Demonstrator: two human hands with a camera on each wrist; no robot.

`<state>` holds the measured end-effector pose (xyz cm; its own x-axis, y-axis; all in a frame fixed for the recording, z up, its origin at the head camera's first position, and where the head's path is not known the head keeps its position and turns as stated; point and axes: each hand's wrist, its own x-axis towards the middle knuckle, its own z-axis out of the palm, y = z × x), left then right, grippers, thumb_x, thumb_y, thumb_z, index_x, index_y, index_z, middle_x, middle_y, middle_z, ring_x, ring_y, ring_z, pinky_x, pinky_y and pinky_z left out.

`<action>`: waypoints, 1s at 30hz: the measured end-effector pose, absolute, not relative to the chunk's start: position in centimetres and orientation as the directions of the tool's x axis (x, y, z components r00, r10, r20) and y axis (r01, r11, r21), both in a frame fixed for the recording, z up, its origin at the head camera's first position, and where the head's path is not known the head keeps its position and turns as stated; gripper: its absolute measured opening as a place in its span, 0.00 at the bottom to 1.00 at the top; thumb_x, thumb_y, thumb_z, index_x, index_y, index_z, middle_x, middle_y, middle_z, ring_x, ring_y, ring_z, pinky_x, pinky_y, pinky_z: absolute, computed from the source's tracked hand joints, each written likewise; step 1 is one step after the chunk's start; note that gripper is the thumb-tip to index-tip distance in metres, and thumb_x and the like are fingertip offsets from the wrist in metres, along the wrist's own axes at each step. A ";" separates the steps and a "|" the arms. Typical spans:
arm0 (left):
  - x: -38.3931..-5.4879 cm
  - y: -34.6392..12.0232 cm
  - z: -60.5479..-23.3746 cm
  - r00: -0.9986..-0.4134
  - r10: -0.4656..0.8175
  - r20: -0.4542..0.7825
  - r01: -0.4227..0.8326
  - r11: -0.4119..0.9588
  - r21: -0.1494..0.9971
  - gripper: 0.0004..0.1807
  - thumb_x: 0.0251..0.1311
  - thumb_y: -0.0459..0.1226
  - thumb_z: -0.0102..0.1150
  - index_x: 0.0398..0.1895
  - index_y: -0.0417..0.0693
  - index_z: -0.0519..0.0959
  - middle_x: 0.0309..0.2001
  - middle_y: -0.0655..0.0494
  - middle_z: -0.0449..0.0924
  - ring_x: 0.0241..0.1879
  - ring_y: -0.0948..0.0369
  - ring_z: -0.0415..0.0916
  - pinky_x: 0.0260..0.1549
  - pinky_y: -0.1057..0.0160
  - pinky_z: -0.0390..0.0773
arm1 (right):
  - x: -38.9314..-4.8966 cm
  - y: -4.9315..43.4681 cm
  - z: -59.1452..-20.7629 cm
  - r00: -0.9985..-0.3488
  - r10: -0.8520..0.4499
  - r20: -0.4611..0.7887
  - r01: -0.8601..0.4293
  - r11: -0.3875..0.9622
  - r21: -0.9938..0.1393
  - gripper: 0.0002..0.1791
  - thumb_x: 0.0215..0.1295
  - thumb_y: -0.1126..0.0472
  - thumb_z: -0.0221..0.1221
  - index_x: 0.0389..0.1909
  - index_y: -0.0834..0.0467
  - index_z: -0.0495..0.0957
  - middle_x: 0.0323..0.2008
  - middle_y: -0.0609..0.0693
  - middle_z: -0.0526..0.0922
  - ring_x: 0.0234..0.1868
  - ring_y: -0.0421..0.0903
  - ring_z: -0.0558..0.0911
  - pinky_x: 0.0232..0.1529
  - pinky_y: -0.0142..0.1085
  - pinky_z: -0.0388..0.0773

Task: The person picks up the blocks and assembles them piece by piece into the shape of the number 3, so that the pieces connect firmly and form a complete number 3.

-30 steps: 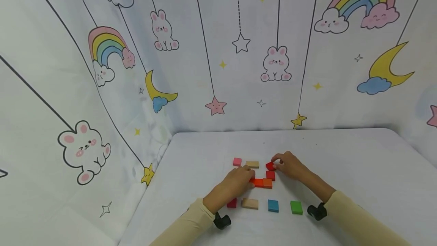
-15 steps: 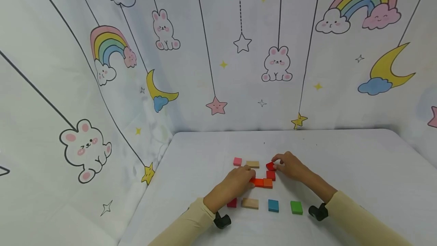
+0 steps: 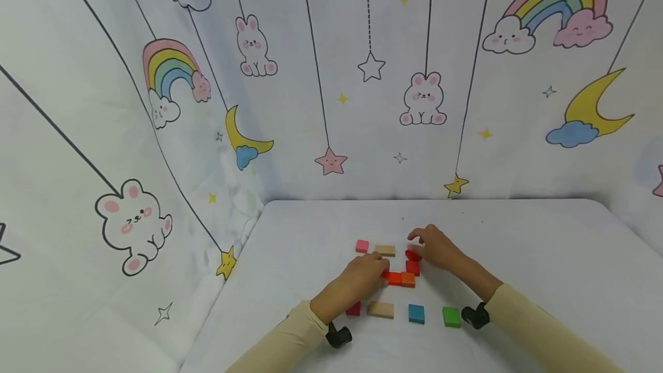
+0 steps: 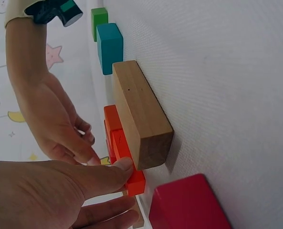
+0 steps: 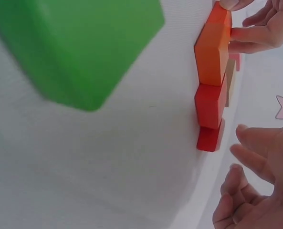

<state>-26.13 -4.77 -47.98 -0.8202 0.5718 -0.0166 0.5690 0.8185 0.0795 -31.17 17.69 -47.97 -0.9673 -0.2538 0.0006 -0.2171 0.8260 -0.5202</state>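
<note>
My left hand (image 3: 354,281) pinches a long orange-red block (image 4: 136,182), thumb on its near side. The block's far side is partly hidden by the fingers. Against its right end sits an orange block (image 3: 408,280). A red block (image 3: 412,268) touches that one's far corner, and a second red block (image 5: 209,138) continues the line away from me, turned slightly. Beside this far red block is my right hand (image 3: 437,247), its fingers spread and holding nothing. The right wrist view shows a gap between its fingertips and the block.
Nearer me lie a crimson block (image 3: 353,308), a plain wooden block (image 3: 381,309), a blue block (image 3: 416,313) and a green block (image 3: 452,317). Behind are a pink block (image 3: 362,246) and another wooden block (image 3: 385,250). A patterned cloth hangs past the white table (image 3: 538,246).
My right hand has let go of the far red block, and its fingers have come apart from it. The left hand stays on the orange-red block. The head view has shifted slightly.
</note>
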 end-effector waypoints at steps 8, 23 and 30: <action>-26.3 -4.7 -48.3 -0.817 0.576 -0.016 0.574 0.816 0.069 0.15 0.67 0.47 0.72 0.52 0.55 0.85 0.50 0.58 0.83 0.42 0.64 0.78 0.48 0.66 0.83 | -31.8 15.7 -47.3 -0.952 -0.307 0.000 -0.270 0.837 -0.477 0.13 0.69 0.61 0.70 0.52 0.58 0.86 0.43 0.58 0.78 0.39 0.48 0.78 0.39 0.37 0.85; -26.2 -4.7 -48.2 -0.801 0.599 0.007 0.599 0.800 0.023 0.14 0.67 0.46 0.72 0.52 0.56 0.85 0.55 0.58 0.85 0.45 0.64 0.81 0.48 0.68 0.84 | -33.0 13.2 -47.1 -0.910 -0.413 -0.031 -0.349 0.805 -0.479 0.08 0.66 0.63 0.71 0.45 0.56 0.88 0.45 0.58 0.83 0.43 0.49 0.80 0.42 0.40 0.85; -26.2 -4.9 -48.1 -0.804 0.595 0.005 0.594 0.804 0.029 0.13 0.67 0.46 0.72 0.52 0.56 0.85 0.52 0.58 0.84 0.42 0.64 0.79 0.47 0.69 0.84 | -33.4 13.2 -47.0 -0.904 -0.424 -0.045 -0.351 0.800 -0.486 0.05 0.66 0.64 0.71 0.42 0.56 0.88 0.42 0.55 0.85 0.40 0.48 0.78 0.40 0.40 0.83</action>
<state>-26.17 -4.92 -48.14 -0.8040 0.5946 0.0048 0.5945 0.8036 0.0290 -33.36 13.19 -47.00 -0.9044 -0.4243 -0.0454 -0.3511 0.8004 -0.4859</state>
